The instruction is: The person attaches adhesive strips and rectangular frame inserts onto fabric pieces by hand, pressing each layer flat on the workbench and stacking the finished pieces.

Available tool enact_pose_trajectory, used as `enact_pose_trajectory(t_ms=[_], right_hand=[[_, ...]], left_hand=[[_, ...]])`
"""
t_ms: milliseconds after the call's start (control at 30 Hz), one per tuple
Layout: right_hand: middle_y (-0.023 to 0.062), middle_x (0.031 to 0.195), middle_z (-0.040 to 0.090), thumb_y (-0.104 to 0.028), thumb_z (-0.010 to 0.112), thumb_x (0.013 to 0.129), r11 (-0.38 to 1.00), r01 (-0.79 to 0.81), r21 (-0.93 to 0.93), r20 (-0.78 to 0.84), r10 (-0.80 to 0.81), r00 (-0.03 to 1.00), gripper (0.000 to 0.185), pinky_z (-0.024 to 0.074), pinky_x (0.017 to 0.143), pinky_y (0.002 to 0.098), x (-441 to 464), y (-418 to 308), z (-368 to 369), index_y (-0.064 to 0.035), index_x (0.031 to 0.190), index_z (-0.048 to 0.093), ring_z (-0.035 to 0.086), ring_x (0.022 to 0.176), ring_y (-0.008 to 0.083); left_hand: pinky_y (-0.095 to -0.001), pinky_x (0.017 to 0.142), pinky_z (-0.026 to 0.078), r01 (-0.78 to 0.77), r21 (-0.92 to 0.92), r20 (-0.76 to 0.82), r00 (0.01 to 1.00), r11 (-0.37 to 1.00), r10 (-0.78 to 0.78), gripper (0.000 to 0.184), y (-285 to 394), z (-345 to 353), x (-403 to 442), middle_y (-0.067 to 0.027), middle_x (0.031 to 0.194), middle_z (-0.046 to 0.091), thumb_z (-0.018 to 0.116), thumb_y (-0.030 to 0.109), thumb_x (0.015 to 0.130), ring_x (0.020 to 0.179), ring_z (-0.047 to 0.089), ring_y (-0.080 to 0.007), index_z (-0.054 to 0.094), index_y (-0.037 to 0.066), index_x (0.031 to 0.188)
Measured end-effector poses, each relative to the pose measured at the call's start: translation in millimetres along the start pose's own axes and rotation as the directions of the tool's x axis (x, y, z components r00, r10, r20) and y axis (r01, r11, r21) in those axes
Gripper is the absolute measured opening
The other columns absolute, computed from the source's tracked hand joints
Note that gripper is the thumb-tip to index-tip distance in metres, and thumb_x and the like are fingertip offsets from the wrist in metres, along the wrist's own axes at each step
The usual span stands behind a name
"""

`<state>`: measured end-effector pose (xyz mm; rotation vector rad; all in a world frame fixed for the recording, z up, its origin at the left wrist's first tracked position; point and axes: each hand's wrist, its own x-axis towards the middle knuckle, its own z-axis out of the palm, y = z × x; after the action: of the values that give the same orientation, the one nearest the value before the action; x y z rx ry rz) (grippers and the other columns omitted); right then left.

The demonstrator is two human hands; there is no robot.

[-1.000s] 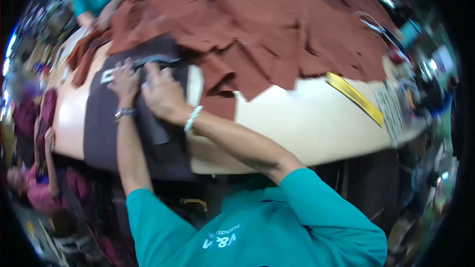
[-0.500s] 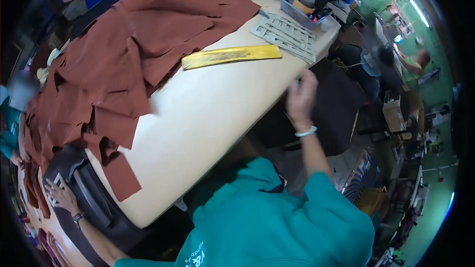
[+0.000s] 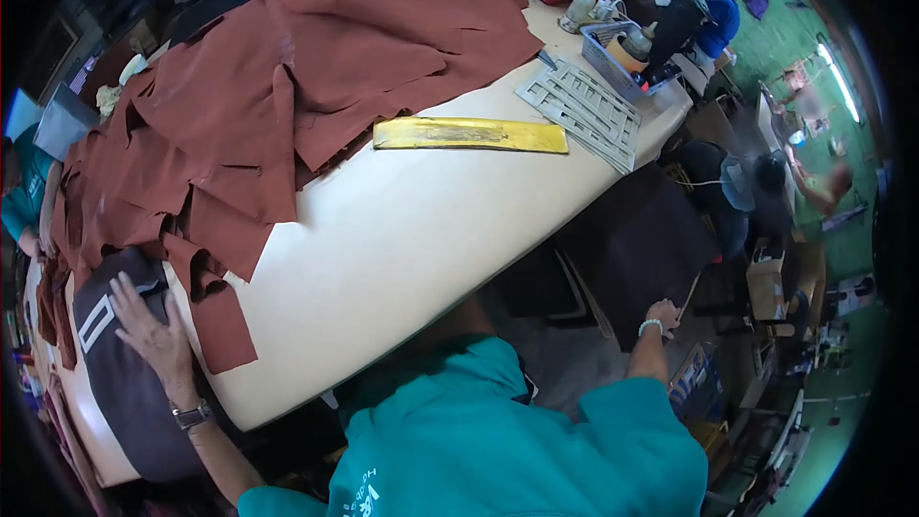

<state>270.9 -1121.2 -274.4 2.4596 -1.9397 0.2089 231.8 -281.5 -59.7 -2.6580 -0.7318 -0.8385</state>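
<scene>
My left hand (image 3: 153, 335) lies over a dark leather piece (image 3: 120, 402) that drapes across the table's left end, its fingers spread. Just left of the fingertips, a small white rectangular frame (image 3: 98, 324) rests on that leather. Down at the right, my right hand (image 3: 662, 314) is at the near corner of a large dark sheet (image 3: 637, 244) beside the table. Its fingers look curled around the sheet's edge, though they are small in view. Rust-brown leather (image 3: 354, 57) lies in loose folds over the far side of the table (image 3: 383, 268).
A yellow strip (image 3: 469, 135) and pale slotted templates (image 3: 584, 110) lie on the table. Behind them stand a grey basket (image 3: 613, 57) and a bottle (image 3: 579, 10). Co-workers are at the far left, across the table and at the right. A cardboard box (image 3: 766, 282) stands at the right.
My right hand has moved from near the table edge down to the dark sheet's near corner. My left hand has shifted right and up, uncovering the white frame; the dark leather lies flatter.
</scene>
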Motion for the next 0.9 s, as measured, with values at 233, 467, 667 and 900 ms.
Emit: enact_pose_trajectory(t_ms=[233, 467, 667, 900], right_hand=[[0.0102, 0.106, 0.055, -0.047, 0.058, 0.082, 0.999, 0.051, 0.008, -0.117, -0.049, 0.992, 0.034, 0.0372, 0.087, 0.0532, -5, -6, -29, -0.0163, 0.094, 0.066, 0.051, 0.104, 0.0317], [0.0105, 0.090, 0.064, -0.040, 0.060, 0.084, 0.967, 0.244, 0.074, -0.286, -0.214, 0.934, 0.029, 0.0421, 0.080, 0.0520, -12, -14, -76, -0.0121, 0.090, 0.067, 0.062, 0.091, 0.0311], [0.0180, 0.094, 0.063, -0.040, 0.054, 0.089, 0.857, 0.389, 0.339, -0.274, -0.305, 0.912, 0.038, 0.0435, 0.081, 0.0486, 41, -22, -86, -0.0032, 0.095, 0.060, 0.060, 0.091, 0.0379], [0.0205, 0.103, 0.063, -0.031, 0.060, 0.088, 0.435, 0.461, 0.774, -0.278, -0.421, 0.863, 0.042, 0.0423, 0.088, 0.0348, 31, -94, -191, 0.0095, 0.100, 0.060, 0.059, 0.095, 0.0249]], left_hand=[[-0.0586, 0.106, 0.018, -0.142, -0.169, 0.078, 0.984, 0.975, 0.157, 0.068, 55, -4, -16, -0.0124, 0.148, 0.027, 0.059, 0.027, 0.086, 0.137, 0.023, -0.0318, 0.026, 0.014, 0.144], [-0.0575, 0.106, 0.019, -0.149, -0.259, 0.115, 0.976, 0.954, 0.184, 0.067, 72, -20, -9, -0.0124, 0.147, 0.028, 0.060, 0.024, 0.085, 0.136, 0.025, -0.0313, 0.028, 0.012, 0.143], [-0.0540, 0.106, 0.022, -0.233, -0.365, 0.064, 0.959, 0.901, 0.274, 0.065, 98, -26, -8, -0.0129, 0.146, 0.030, 0.060, 0.025, 0.085, 0.134, 0.028, -0.0313, 0.030, 0.012, 0.142], [-0.0503, 0.108, 0.021, -0.244, -0.593, 0.104, 0.922, 0.767, 0.374, 0.069, 129, -29, -16, -0.0149, 0.144, 0.032, 0.063, 0.019, 0.081, 0.133, 0.030, -0.0315, 0.031, 0.010, 0.141]])
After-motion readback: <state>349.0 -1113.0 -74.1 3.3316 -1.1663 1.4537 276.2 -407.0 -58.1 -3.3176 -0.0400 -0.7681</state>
